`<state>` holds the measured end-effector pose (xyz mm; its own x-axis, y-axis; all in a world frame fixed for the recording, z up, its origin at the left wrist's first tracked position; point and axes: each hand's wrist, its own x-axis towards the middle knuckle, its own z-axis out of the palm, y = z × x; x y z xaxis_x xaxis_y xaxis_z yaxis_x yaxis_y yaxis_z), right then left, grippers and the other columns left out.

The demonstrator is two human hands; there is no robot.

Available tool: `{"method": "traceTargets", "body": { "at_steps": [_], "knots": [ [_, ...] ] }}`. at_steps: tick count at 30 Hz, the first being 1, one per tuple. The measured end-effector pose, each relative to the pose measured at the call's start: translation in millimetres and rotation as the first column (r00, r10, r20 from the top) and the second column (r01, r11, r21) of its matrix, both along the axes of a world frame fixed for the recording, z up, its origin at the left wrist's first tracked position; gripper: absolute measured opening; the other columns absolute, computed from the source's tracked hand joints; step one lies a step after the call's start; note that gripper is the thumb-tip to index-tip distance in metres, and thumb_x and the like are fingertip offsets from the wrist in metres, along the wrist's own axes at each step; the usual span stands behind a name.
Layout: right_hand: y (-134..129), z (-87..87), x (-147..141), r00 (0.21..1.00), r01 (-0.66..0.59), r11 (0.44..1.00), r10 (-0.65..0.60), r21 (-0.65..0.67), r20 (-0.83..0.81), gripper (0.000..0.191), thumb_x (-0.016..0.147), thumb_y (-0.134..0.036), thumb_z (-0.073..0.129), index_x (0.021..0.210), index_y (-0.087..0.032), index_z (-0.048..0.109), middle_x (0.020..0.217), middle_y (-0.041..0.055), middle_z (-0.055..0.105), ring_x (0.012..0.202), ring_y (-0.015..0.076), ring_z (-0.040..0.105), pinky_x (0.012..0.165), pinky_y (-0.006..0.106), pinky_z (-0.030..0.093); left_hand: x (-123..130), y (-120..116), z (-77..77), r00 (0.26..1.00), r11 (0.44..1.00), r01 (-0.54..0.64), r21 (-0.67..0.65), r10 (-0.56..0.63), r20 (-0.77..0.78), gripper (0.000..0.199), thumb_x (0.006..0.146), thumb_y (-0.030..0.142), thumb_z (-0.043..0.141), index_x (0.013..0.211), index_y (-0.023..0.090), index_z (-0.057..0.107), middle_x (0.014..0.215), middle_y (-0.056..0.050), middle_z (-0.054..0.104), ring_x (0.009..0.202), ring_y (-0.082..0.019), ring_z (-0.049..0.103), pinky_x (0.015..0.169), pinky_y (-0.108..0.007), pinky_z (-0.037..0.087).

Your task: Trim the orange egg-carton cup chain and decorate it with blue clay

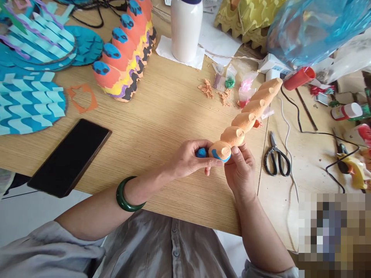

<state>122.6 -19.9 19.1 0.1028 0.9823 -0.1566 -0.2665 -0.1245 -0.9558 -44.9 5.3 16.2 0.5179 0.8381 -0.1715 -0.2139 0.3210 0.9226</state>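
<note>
My right hand point(240, 168) grips the near end of an orange strip of egg-carton cups point(244, 121), which slants away to the upper right above the table. A patch of blue clay point(222, 157) lies along the side of the nearest cup. My left hand point(193, 158) is closed, with a small lump of blue clay point(201, 153) held in its curled fingers. Its thumb and forefinger reach to that same cup, at the blue patch. Some of the fingertips behind the strip are hidden.
A phone point(71, 157) and a painted carton piece point(123, 58) lie to the left. Black-handled scissors point(276, 156) rest on the right, near cables. A white bottle point(187, 31), small clay bags point(230, 77) and a red tube point(300, 78) stand or lie farther back.
</note>
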Motion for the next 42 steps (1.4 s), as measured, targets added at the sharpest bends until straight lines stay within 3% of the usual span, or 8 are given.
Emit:
{"method": "traceTargets", "body": {
  "at_steps": [5, 15, 26, 32, 35, 38, 42],
  "knots": [
    [0, 1.0, 2, 1.0, -0.001, 1.0, 0.0, 0.023, 0.025, 0.023, 0.085, -0.05, 0.076, 0.097, -0.033, 0.066, 0.088, -0.0018, 0.07, 0.077, 0.0162, 0.064, 0.074, 0.031, 0.055, -1, 0, 4.3, 0.997, 1.0, 0.026, -0.006, -0.026, 0.075, 0.031, 0.079, 0.041, 0.084, 0.084, 0.016, 0.066, 0.063, 0.003, 0.066, 0.056, -0.012, 0.064, 0.059, -0.025, 0.051],
    [1, 3.8, 5, 1.0, -0.026, 1.0, 0.026, 0.012, -0.011, 0.032, 0.079, -0.055, 0.081, 0.099, -0.033, 0.069, 0.092, -0.0001, 0.068, 0.076, 0.0167, 0.061, 0.068, 0.03, 0.053, -5, 0, 8.3, 0.978, 0.994, 0.105, -0.015, -0.1, 0.185, 0.032, 0.087, 0.04, 0.078, 0.071, 0.016, 0.063, 0.062, 0.001, 0.064, 0.06, -0.009, 0.056, 0.062, -0.025, 0.043],
    [4, -0.6, 6, 0.998, 0.009, 0.999, -0.006, 0.052, -0.055, 0.034, 0.073, -0.051, 0.087, 0.097, -0.031, 0.073, 0.09, -0.0022, 0.072, 0.078, 0.0146, 0.064, 0.079, 0.028, 0.057, -6, 3, 10.0, 0.924, 0.921, 0.253, -0.296, -0.139, 0.356, 0.04, 0.083, 0.043, 0.081, 0.071, 0.015, 0.056, 0.06, 0.005, 0.048, 0.046, -0.002, 0.038, 0.041, -0.016, 0.029],
    [6, -4.4, 5, 0.989, 0.139, 0.987, -0.135, 0.076, -0.063, 0.027, 0.073, -0.044, 0.088, 0.088, -0.029, 0.071, 0.088, -0.004, 0.071, 0.077, 0.0116, 0.064, 0.073, 0.023, 0.055, -3, 3, 7.8, 0.916, 0.902, 0.199, -0.384, -0.032, 0.4, 0.033, 0.087, 0.042, 0.078, 0.078, 0.012, 0.064, 0.065, 0.003, 0.048, 0.056, -0.004, 0.043, 0.046, -0.014, 0.037],
    [7, -5.5, 5, 0.971, 0.241, 0.965, -0.238, 0.105, -0.034, 0.025, 0.075, -0.041, 0.087, 0.08, -0.026, 0.068, 0.08, -0.0055, 0.068, 0.07, 0.009, 0.061, 0.067, 0.022, 0.052, -2, 3, 4.9, 0.917, 0.914, 0.18, -0.363, -0.023, 0.399, 0.031, 0.091, 0.043, 0.072, 0.087, 0.012, 0.069, 0.068, 0.001, 0.054, 0.061, -0.008, 0.051, 0.051, -0.019, 0.047],
    [7, -5.7, 4, 0.957, 0.285, 0.951, -0.29, 0.117, 0.027, 0.024, 0.078, -0.04, 0.085, 0.081, -0.024, 0.067, 0.079, -0.0053, 0.067, 0.068, 0.0082, 0.06, 0.065, 0.022, 0.05, -1, 2, 1.5, 0.948, 0.952, 0.139, -0.274, -0.048, 0.316, 0.032, 0.089, 0.038, 0.075, 0.11, 0.014, 0.072, 0.078, 0.0, 0.062, 0.06, -0.007, 0.055, 0.053, -0.021, 0.05],
    [3, -5.8, -1, 0.925, 0.303, 0.933, -0.337, 0.196, 0.177, 0.027, 0.081, -0.038, 0.083, 0.075, -0.022, 0.062, 0.067, -0.0071, 0.06, 0.059, 0.0075, 0.056, 0.058, 0.021, 0.049, 2, -2, -5.3, 0.993, 0.986, 0.081, -0.146, -0.067, 0.097, 0.069, 0.078, 0.035, 0.087, 0.14, 0.021, 0.06, 0.1, -0.002, 0.07, 0.054, -0.005, 0.056, 0.05, -0.021, 0.047]
  ]
}}
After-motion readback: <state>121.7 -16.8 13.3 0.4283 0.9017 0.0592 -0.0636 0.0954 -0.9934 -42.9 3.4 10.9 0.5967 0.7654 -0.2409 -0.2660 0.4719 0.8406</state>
